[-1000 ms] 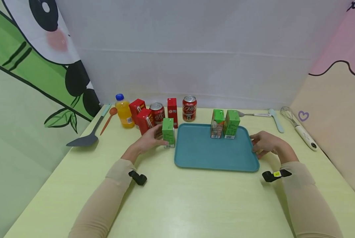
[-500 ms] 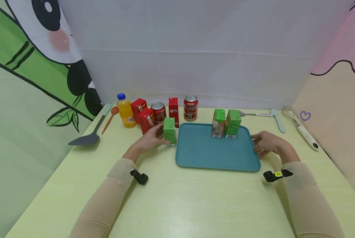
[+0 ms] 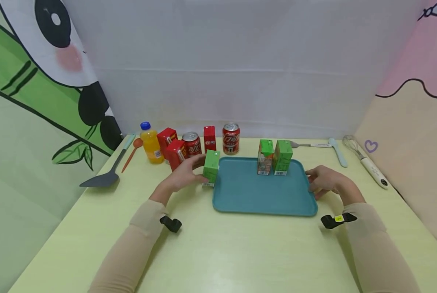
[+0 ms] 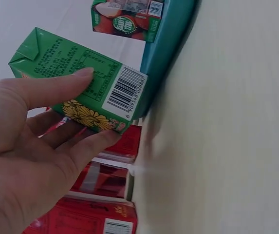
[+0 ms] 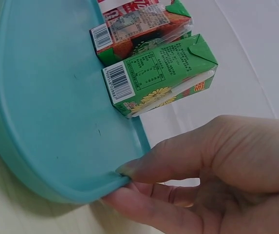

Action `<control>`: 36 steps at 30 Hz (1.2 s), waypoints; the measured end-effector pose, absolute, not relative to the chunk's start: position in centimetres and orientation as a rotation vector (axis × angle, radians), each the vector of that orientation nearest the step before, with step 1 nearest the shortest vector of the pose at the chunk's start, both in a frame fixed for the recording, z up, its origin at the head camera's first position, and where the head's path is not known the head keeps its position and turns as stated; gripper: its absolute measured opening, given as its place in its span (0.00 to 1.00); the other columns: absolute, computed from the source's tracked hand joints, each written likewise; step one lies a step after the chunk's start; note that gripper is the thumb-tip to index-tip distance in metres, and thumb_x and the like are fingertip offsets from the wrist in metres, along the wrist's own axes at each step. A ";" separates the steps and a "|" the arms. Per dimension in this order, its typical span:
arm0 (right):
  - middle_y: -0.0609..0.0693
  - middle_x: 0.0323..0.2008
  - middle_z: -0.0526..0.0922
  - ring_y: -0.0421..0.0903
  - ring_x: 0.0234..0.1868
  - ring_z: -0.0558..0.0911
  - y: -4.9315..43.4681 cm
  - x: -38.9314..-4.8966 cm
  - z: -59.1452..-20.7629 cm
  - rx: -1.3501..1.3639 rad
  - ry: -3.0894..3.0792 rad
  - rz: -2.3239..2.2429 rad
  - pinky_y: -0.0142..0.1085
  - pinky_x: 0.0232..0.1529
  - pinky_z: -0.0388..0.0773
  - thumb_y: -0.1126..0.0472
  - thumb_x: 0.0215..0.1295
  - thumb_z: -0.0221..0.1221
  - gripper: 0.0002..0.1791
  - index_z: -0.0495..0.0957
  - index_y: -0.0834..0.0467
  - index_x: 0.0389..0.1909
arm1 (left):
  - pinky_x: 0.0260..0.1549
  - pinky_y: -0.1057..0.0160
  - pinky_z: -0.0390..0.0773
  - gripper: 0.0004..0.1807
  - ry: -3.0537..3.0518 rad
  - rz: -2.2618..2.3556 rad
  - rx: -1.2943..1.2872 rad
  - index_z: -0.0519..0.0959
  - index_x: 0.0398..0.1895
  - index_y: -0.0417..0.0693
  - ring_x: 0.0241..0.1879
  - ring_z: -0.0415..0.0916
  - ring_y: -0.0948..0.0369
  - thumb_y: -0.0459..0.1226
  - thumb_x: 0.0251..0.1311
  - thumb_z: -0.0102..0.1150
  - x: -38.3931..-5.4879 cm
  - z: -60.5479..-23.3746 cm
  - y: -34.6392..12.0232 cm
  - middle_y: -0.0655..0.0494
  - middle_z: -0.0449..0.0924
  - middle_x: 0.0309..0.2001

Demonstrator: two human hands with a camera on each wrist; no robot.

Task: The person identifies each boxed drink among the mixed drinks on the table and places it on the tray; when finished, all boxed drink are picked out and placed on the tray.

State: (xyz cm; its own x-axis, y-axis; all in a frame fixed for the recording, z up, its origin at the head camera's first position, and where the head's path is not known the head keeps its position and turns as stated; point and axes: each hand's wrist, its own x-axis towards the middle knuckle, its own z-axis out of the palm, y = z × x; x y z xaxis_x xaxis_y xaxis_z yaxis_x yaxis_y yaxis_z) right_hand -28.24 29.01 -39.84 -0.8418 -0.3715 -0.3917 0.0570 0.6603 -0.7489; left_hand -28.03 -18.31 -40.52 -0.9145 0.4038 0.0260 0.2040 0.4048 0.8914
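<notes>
My left hand (image 3: 183, 176) grips a green drink carton (image 4: 81, 73) between thumb and fingers. The carton tilts to the right beside the left rim of the blue tray (image 3: 262, 201). On the far side of that tray stand two more cartons: a green and red one (image 3: 265, 158) and a green one (image 3: 282, 156) with yellow flowers. At the tray's right edge my right hand (image 3: 326, 181) pinches the rim, thumb on top and fingers beneath, as the right wrist view shows.
Behind my left hand stand an orange juice bottle (image 3: 151, 144), several red boxes (image 3: 176, 154) and two red cans (image 3: 231, 140). A spatula (image 3: 105, 177) and an orange spoon (image 3: 130, 154) lie at left. A whisk (image 3: 368, 162), a light-blue utensil (image 3: 338, 152) and a fork (image 3: 310, 145) lie at right.
The green carton in my left hand stood upright beside the tray; now it leans right, its top closer to the tray's rim. My right hand stays at the tray's edge.
</notes>
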 end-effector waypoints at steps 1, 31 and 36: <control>0.74 0.57 0.68 0.54 0.48 0.79 29.0 -28.3 -39.8 -0.241 2.351 -1.087 0.47 0.39 0.86 0.76 0.58 0.59 0.43 0.47 0.81 0.71 | 0.67 0.45 0.63 0.45 2.472 1.515 0.543 0.59 0.76 0.45 0.72 0.59 0.47 0.27 0.56 0.70 -28.0 -40.2 -18.2 0.47 0.63 0.73; 0.74 0.58 0.68 0.53 0.47 0.81 28.9 -28.3 -40.0 -0.219 2.343 -1.093 0.47 0.38 0.86 0.76 0.60 0.59 0.43 0.46 0.80 0.71 | 0.68 0.50 0.64 0.44 2.386 1.573 0.502 0.59 0.76 0.42 0.72 0.60 0.48 0.26 0.57 0.69 -29.9 -42.0 -10.0 0.44 0.66 0.70; 0.74 0.58 0.67 0.53 0.45 0.80 29.0 -28.5 -39.9 -0.211 2.344 -1.097 0.47 0.38 0.86 0.76 0.60 0.59 0.43 0.47 0.80 0.72 | 0.65 0.49 0.68 0.43 2.525 1.423 0.451 0.59 0.76 0.40 0.70 0.64 0.47 0.28 0.58 0.69 -29.3 -41.3 -9.2 0.43 0.68 0.69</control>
